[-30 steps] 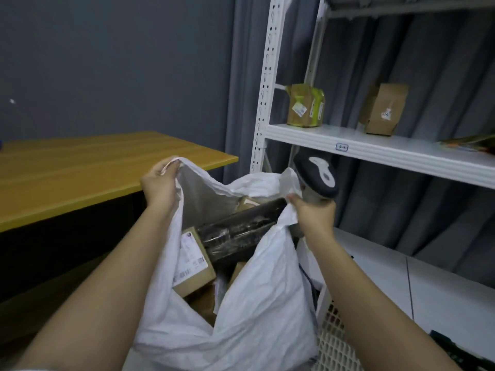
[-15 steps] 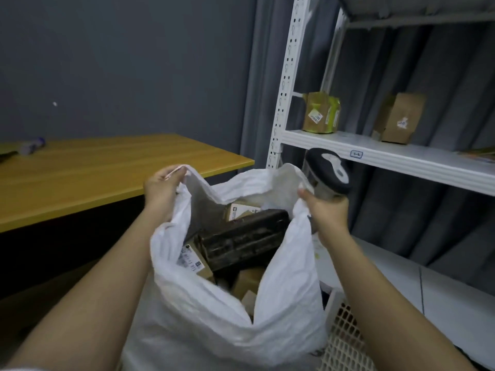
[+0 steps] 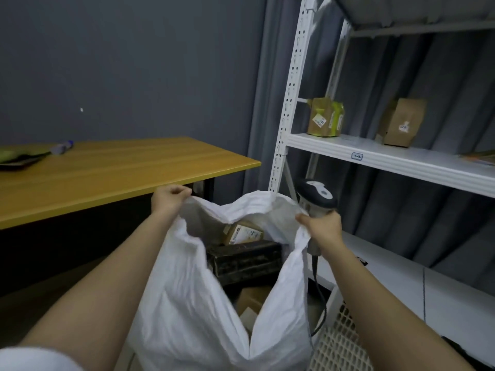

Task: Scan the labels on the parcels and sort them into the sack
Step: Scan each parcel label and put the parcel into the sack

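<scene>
Head view: white woven sack [image 3: 192, 303] stands near centre, mouth held open between both hands. Left hand [image 3: 168, 200] grips the left rim, fingers curled round bunched fabric. Right hand [image 3: 320, 227] pinches the right rim with the thumb while its fingers wrap the handle of a barcode scanner [image 3: 316, 195]; cable trails down beside the sack.

Inside: a dark long box [image 3: 245, 259] lying across, a labelled brown parcel [image 3: 242, 232] behind it, more cardboard below.

Two small parcels wait on the white shelf [image 3: 388, 159] at far right: green-taped parcel [image 3: 325, 117], plain brown parcel [image 3: 403, 121].

Judgement: sack cloth is soft, limp, likely slippery; it would collapse if released, so hold at the rim. Shelf parcels look light and stiff; take them by the sides, label outward.
</scene>
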A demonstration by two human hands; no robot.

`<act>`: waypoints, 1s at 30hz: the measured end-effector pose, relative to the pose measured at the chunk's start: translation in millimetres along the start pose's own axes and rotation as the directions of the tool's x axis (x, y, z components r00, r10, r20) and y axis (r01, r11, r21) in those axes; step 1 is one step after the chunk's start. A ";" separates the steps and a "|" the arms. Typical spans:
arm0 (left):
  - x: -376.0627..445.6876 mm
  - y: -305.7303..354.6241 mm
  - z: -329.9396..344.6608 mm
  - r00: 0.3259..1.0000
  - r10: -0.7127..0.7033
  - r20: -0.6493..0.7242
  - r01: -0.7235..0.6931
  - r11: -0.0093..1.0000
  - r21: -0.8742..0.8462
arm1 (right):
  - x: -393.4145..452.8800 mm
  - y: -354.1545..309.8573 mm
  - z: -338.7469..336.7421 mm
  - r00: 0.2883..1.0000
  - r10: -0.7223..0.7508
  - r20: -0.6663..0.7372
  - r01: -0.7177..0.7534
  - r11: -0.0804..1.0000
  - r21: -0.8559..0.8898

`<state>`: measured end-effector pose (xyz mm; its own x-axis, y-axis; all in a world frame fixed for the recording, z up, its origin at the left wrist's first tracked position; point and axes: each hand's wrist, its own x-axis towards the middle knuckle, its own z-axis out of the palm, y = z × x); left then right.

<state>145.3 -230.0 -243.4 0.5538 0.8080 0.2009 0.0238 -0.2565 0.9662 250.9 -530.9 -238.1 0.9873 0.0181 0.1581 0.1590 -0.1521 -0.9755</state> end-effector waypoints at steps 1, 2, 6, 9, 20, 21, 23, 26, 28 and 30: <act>-3.9 -0.4 2.4 1.000 0.004 0.022 -0.006 0.996 0.090 | -2.0 1.7 -6.3 1.000 0.012 -0.013 -0.012 1.000 -0.006; -8.5 -0.3 5.4 0.999 0.003 0.048 -0.012 0.982 0.188 | -3.3 3.4 -12.5 0.999 0.027 -0.024 -0.027 1.000 -0.007; -30.4 9.0 19.2 0.994 -0.046 0.101 -0.013 0.856 0.518 | -7.4 8.1 -34.2 0.998 0.055 -0.023 -0.056 0.998 -0.039; -50.7 19.0 28.9 0.993 -0.066 0.102 -0.017 0.756 0.654 | -13.0 11.8 -45.2 0.998 0.069 0.007 -0.069 0.995 -0.069; -117.5 43.7 56.0 0.933 0.128 0.336 -0.232 0.928 0.292 | -41.6 17.9 -73.5 0.991 0.119 0.062 -0.125 0.985 0.119; -126.1 45.9 59.9 0.926 0.147 0.348 -0.241 0.939 0.246 | -45.8 16.8 -77.9 0.991 0.119 0.061 -0.126 0.981 0.144; -142.9 51.3 69.6 0.913 0.168 0.371 -0.247 0.953 0.176 | -54.6 14.8 -88.6 0.992 0.117 0.052 -0.125 0.975 0.186; -170.2 61.4 86.2 0.903 0.182 0.389 -0.225 0.972 0.067 | -68.2 12.4 -111.4 0.994 0.100 0.038 -0.106 0.968 0.227; -191.8 69.3 98.4 0.892 0.211 0.399 -0.225 0.974 -0.011 | -77.8 11.8 -133.1 0.996 0.090 0.027 -0.094 0.969 0.228; -216.7 79.3 109.7 0.876 0.258 0.407 -0.252 0.965 -0.070 | -88.8 11.6 -158.6 0.997 0.076 0.003 -0.075 0.975 0.211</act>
<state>118.5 -483.6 -228.1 0.8301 0.4258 0.3600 -0.1749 -0.4141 0.8933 164.1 -691.0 -239.2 0.9965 0.0097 0.0829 0.0822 0.0589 -0.9949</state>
